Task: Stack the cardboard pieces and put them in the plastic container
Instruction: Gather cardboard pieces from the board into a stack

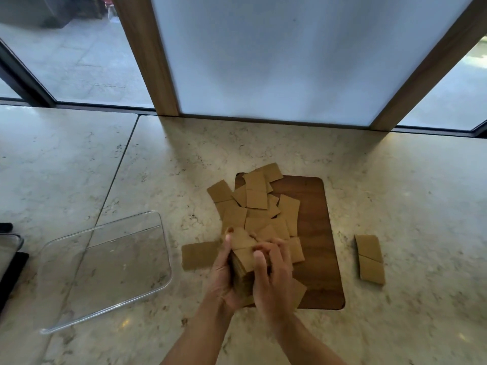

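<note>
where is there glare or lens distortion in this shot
Head view: the wide-angle lens bends the wooden door posts outward; soft bright glare spots sit on the pale marble floor; the clear plastic container catches highlights along its rim; the hands look slightly soft.

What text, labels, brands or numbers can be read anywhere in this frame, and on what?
None can be read. The cardboard pieces, the stack held in both hands, the clear plastic container, the wooden board and the marble counter all show plain, unprinted surfaces.
</note>
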A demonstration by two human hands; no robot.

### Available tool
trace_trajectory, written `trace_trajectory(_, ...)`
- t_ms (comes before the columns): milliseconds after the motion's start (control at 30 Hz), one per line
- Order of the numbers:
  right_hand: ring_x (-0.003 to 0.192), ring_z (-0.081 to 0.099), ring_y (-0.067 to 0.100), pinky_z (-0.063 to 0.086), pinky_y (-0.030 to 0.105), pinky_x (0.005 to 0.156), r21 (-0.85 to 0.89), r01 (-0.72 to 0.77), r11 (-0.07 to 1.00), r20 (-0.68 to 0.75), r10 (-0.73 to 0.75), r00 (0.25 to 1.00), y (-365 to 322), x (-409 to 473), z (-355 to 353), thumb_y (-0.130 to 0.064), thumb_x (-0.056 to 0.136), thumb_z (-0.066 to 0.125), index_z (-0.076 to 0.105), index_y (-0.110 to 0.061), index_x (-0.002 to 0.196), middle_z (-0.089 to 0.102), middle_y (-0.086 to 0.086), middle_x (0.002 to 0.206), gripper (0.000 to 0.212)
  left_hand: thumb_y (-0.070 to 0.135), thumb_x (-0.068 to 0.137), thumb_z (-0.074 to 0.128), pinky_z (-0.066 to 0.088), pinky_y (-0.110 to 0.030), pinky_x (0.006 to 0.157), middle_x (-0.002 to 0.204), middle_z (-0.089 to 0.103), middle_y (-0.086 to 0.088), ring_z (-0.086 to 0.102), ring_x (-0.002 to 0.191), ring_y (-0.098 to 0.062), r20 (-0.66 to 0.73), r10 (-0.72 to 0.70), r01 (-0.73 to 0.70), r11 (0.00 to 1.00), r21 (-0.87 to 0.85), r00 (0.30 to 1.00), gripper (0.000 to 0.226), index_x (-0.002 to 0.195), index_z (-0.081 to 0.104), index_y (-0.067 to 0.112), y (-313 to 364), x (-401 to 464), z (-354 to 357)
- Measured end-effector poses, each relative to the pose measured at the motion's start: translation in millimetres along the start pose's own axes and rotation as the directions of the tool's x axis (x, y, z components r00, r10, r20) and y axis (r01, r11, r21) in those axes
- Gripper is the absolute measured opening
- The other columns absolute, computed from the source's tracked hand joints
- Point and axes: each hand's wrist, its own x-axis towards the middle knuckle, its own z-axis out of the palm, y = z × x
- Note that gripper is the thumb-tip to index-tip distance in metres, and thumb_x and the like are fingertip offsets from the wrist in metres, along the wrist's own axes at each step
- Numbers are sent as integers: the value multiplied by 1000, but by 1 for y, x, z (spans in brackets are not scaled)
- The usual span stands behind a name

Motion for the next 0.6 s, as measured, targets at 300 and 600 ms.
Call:
trace_trajectory(300,96,57,16,55,39,84,94,-211,973,-42,215,976,25,21,8,-49,96,45,58,-35,96,54,-6,103,18,28,63,101,65,-51,76,114,74,-23,77,98,-39,-133,85,-82,996,29,987,64,120,74,14,2,15,-7)
trace_trajectory(600,109,47,22,41,38,93,-664,-197,721,106,352,930,75,39,-29,-53,89,69,59,-20,130,53,4,115,54,18,80,86,64,-57,73,104,74,-23,75,94,-42,-208,301,-213,908,362,931,50,124,68,34,28,8,-7)
